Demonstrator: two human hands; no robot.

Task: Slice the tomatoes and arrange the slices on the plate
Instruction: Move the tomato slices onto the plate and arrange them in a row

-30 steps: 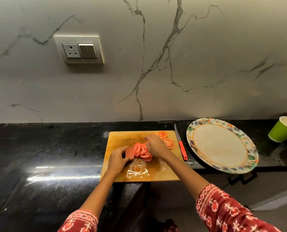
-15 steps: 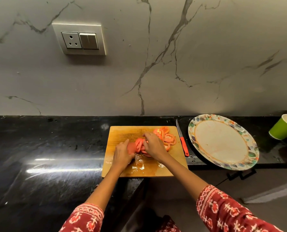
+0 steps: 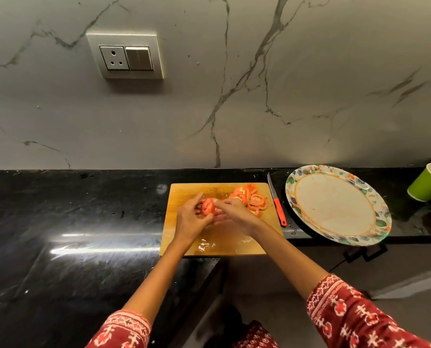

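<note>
Head view, read left to right. On the black stone countertop (image 3: 58, 209) lies a wooden cutting board (image 3: 184, 192), wet with juice along its near edge. Compared with the views a second earlier, where both hands pressed a row of tomato slices flat against the board, the hands have drawn together and the gathered stack of tomato slices (image 3: 207, 206) now stands on edge, raised slightly between them; this suggests that slicing is finished and the transfer to the plate is beginning. The left hand (image 3: 192, 219) curls its thumb and fingers round the left face and underside of the stack, and the right hand (image 3: 230, 212) closes its fingertips on the stack from the right, so the slices sit directly between the two grips, touching both. How many slices are held cannot be told. A second loose heap of tomato slices (image 3: 256, 198) remains on the far right corner of the board, just beyond the right hand and untouched. Beside the board's right edge rests a red-handled knife (image 3: 277, 209), released. Further right, the floral-rimmed plate (image 3: 375, 197) carries no slices yet, and a green paper cup (image 3: 429, 183) stands at the frame's edge.
</note>
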